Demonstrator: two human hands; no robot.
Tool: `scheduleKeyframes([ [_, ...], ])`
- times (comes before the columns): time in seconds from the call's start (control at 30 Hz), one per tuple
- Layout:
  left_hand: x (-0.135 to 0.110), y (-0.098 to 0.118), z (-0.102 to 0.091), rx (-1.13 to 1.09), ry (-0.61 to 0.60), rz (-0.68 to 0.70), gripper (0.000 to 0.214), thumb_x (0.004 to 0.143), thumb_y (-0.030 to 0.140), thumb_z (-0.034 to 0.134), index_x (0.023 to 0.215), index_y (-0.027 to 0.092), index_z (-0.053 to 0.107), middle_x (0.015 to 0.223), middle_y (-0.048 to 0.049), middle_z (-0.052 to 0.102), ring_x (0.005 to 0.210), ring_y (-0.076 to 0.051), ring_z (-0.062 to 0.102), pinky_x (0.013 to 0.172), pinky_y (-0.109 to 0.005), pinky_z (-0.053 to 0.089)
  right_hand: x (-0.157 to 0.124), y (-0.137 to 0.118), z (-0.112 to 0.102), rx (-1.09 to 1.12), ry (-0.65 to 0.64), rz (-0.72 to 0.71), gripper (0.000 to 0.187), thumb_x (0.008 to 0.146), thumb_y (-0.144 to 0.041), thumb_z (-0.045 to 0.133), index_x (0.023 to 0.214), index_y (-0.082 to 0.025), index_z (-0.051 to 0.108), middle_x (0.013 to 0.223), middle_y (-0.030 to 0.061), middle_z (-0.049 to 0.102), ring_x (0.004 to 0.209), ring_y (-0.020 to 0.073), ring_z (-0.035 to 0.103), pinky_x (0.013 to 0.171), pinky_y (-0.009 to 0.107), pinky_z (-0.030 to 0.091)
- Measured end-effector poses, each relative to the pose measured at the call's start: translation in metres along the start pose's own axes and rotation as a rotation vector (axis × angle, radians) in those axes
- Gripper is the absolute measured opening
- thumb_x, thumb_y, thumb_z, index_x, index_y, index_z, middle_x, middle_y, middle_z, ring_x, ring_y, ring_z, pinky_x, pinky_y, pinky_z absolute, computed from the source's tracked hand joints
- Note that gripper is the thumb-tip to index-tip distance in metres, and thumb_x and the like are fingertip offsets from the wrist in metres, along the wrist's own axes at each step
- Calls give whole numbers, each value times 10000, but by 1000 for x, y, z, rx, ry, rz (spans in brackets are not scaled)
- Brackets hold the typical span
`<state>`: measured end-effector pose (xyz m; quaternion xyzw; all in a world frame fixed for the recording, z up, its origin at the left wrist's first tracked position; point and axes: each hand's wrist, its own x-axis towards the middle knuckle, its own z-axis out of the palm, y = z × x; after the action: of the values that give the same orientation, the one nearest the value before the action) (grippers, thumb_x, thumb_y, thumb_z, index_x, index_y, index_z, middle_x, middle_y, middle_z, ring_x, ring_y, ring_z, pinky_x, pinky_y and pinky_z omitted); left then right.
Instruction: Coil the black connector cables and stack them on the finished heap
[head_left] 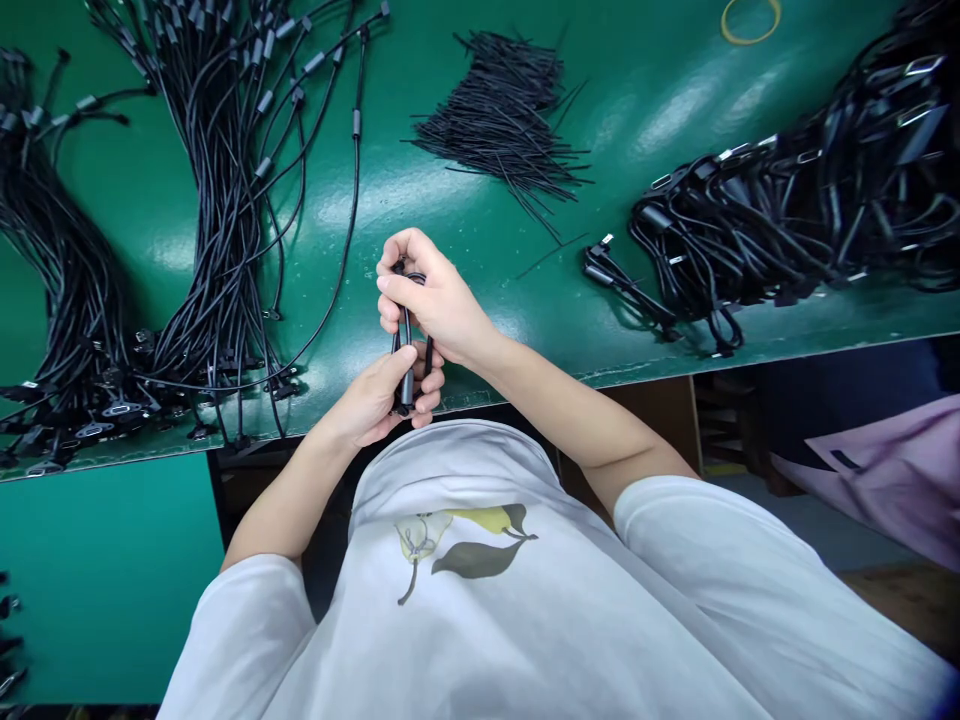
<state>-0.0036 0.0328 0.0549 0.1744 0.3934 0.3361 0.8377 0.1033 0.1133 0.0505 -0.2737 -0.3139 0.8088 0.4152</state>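
A folded black cable runs between both my hands just above the near edge of the green table. My right hand is closed round the upper loop of the cable. My left hand grips the lower end of the same cable, thumb pressed on it. A long single black cable trails across the table from the left bundle toward my hands.
Bundles of loose black cables lie at the left, more at the far left. A heap of thin black ties sits at centre back. Coiled cables pile at the right. A yellow rubber band lies at the back.
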Motion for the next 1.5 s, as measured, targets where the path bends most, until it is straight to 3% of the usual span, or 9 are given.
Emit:
scheduleKeyframes([
  [0.17,4,-7,4,-23,62,6,209,809,280,699,866,144,551,656,45,464,526,-59,459,462,-160,419,4,-3,-9,-67,-62,234,139,837,-73,490,856,-197,430,697,-58,477,542,44,482,497,154,424],
  [0.37,6,-14,-2,26,-15,67,408,702,427,812,837,148,546,653,35,515,558,-80,514,598,-239,515,-5,-13,-1,44,-48,208,310,858,-421,648,804,-189,450,543,-125,225,401,5,112,360,129,85],
  [0.57,4,-7,-5,-11,-120,-56,457,632,440,858,821,138,571,648,29,515,519,-81,524,577,-259,550,-10,-14,6,27,-127,136,471,799,-625,634,753,-184,473,508,-122,222,394,7,99,344,135,81],
  [0.83,0,-28,-7,-112,-62,-68,376,726,445,791,809,153,568,649,52,419,518,-53,415,624,-280,572,-9,-5,-11,104,-216,201,516,810,-677,577,714,-184,461,514,-121,190,390,12,94,336,134,108],
  [0.97,4,-35,-10,-50,65,33,359,774,450,744,807,166,526,637,62,394,447,-24,306,423,-145,340,-11,1,-20,113,-159,173,448,808,-596,640,771,-163,529,568,-97,342,417,13,294,382,135,281],
  [1.17,15,-39,-18,307,277,157,407,787,541,688,816,159,551,573,74,353,441,-36,282,418,-173,205,-30,-2,-23,164,141,147,411,734,-501,746,887,-168,561,824,-14,594,710,80,604,665,198,504],
  [1.23,16,-41,-17,391,292,146,408,801,550,671,818,156,564,580,61,383,466,-45,301,438,-184,213,-35,-1,-23,248,224,138,393,735,-478,751,870,-186,524,727,-51,560,612,61,557,595,185,473],
  [1.4,15,-41,-11,209,102,-77,454,789,599,653,762,158,546,547,77,316,443,-48,237,433,-201,229,-36,-1,-27,401,181,204,338,786,-463,658,749,-203,447,447,-146,180,377,31,92,365,160,106],
  [1.5,16,-35,-10,156,78,-94,481,770,628,656,801,156,567,568,58,369,459,-60,282,452,-210,265,-31,-5,-29,408,95,170,386,801,-527,598,674,-203,430,409,-139,152,357,39,76,353,177,102],
])
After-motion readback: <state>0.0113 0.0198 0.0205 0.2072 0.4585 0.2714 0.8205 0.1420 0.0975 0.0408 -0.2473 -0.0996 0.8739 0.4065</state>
